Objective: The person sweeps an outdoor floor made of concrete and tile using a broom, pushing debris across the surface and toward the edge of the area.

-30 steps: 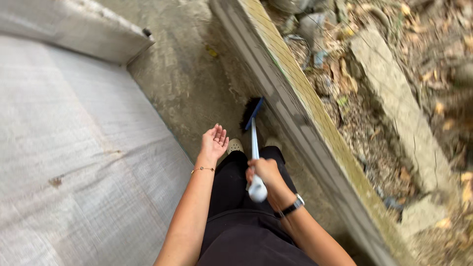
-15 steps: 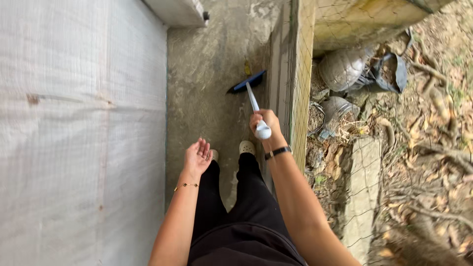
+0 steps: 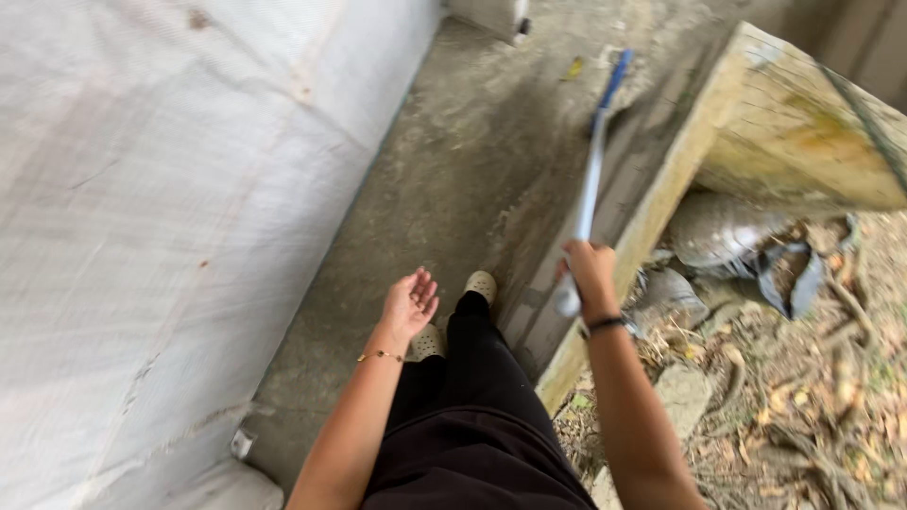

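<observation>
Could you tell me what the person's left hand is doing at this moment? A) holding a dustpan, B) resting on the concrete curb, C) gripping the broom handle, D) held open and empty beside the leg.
D: the left hand is open, palm up and empty, while only the right hand grips the broom.

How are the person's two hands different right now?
The right hand is closed around the end of the broom handle, while the left hand is open and holds nothing. The right hand reaches out near the concrete curb; the left hand hangs close to the legs. The right wrist wears a dark band, the left a thin gold bracelet. Both are bare.
</observation>
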